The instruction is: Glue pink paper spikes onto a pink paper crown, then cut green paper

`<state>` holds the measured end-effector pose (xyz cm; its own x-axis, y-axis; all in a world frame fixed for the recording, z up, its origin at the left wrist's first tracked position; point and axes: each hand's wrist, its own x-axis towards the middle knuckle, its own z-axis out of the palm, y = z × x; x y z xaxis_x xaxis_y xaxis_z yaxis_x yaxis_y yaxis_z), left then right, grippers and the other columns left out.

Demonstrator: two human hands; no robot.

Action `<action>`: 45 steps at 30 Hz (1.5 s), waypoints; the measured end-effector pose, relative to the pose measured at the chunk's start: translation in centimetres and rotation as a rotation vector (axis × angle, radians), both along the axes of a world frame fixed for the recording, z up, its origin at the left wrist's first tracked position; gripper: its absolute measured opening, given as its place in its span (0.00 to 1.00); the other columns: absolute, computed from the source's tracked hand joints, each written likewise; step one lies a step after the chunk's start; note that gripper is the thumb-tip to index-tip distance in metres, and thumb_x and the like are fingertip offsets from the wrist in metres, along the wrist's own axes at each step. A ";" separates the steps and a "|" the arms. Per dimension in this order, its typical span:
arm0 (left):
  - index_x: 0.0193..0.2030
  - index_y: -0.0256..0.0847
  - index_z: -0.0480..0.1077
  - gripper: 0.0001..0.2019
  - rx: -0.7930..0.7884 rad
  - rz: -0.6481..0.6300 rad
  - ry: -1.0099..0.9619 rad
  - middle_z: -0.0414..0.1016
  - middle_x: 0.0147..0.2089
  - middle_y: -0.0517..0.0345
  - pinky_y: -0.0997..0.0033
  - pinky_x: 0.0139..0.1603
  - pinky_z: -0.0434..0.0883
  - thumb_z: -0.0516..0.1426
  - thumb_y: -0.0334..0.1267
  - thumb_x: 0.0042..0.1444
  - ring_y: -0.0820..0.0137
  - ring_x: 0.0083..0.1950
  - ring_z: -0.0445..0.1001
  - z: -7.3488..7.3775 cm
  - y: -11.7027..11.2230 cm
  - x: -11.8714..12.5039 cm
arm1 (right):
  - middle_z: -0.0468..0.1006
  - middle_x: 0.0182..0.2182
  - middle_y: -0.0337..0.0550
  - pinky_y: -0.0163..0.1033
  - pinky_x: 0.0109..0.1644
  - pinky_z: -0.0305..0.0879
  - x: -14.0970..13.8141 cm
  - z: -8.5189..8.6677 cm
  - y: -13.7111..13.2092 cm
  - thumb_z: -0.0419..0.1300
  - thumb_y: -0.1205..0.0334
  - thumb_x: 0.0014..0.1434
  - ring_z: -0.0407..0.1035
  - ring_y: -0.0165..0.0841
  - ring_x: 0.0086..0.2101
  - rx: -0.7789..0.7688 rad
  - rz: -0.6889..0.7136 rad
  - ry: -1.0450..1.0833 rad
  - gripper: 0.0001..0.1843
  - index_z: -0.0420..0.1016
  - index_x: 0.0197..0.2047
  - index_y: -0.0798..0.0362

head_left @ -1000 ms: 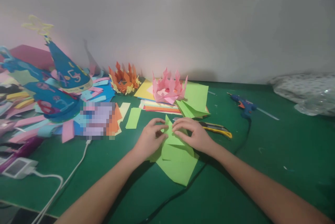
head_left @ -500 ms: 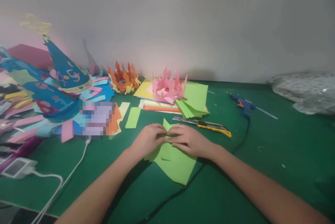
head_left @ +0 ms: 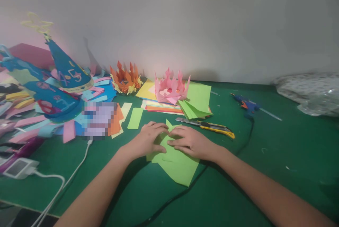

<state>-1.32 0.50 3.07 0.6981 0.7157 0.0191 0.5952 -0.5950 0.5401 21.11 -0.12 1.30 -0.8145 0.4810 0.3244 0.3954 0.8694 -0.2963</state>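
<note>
A light green sheet of paper (head_left: 178,167), partly folded, lies on the green table (head_left: 278,170) in front of me. My left hand (head_left: 148,140) rests on its left part with fingers stretched over the fold. My right hand (head_left: 189,142) lies flat on its upper right part, fingertips pointing left and nearly meeting the left hand's. Both hands press the paper down. A small green point of the paper sticks up between and behind the hands.
A yellow utility knife (head_left: 212,127) lies just behind my right hand. Folded green pieces (head_left: 194,108), a pink paper crown (head_left: 171,91), an orange crown (head_left: 125,78), a blue glue gun (head_left: 245,105), blue party hats (head_left: 65,68) and white cables (head_left: 63,184) surround the spot.
My hands slid along the green paper: they drew toward me and met, then spread flat over the fold. The paper's raised point is lower and mostly covered.
</note>
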 end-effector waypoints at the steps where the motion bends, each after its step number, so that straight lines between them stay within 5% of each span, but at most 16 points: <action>1: 0.52 0.47 0.65 0.25 -0.002 0.000 0.001 0.65 0.58 0.54 0.57 0.56 0.55 0.62 0.47 0.47 0.59 0.57 0.59 0.0 0.0 0.0 | 0.73 0.47 0.50 0.48 0.53 0.62 0.0 0.0 0.0 0.51 0.62 0.63 0.62 0.38 0.50 0.000 0.000 -0.002 0.14 0.74 0.48 0.50; 16: 0.48 0.47 0.66 0.21 0.046 -0.001 0.011 0.67 0.54 0.57 0.61 0.52 0.56 0.60 0.51 0.48 0.61 0.53 0.61 0.0 0.3 0.1 | 0.73 0.47 0.50 0.48 0.53 0.61 -0.2 0.4 -0.1 0.50 0.61 0.63 0.62 0.38 0.50 0.013 0.000 -0.025 0.14 0.76 0.45 0.51; 26: 0.47 0.49 0.67 0.11 -0.003 0.016 0.020 0.67 0.55 0.60 0.61 0.52 0.55 0.53 0.40 0.58 0.63 0.54 0.60 -0.1 0.8 -0.1 | 0.72 0.45 0.51 0.49 0.51 0.61 -0.1 0.2 -0.1 0.50 0.61 0.63 0.62 0.39 0.50 0.044 -0.004 -0.060 0.15 0.75 0.47 0.50; 32: 0.48 0.49 0.66 0.15 -0.021 0.014 0.038 0.66 0.55 0.59 0.59 0.52 0.55 0.56 0.46 0.53 0.61 0.54 0.59 0.3 0.7 -0.1 | 0.73 0.44 0.50 0.49 0.51 0.61 -0.1 0.1 -0.1 0.50 0.61 0.63 0.61 0.39 0.50 0.045 -0.004 -0.073 0.15 0.75 0.47 0.50; 45: 0.45 0.48 0.68 0.11 0.152 0.086 0.088 0.66 0.56 0.59 0.59 0.48 0.55 0.52 0.45 0.58 0.62 0.52 0.60 -0.7 0.7 0.8 | 0.72 0.46 0.48 0.49 0.54 0.57 -0.1 0.6 -0.4 0.55 0.59 0.60 0.61 0.39 0.50 -0.087 -0.048 -0.046 0.14 0.75 0.48 0.49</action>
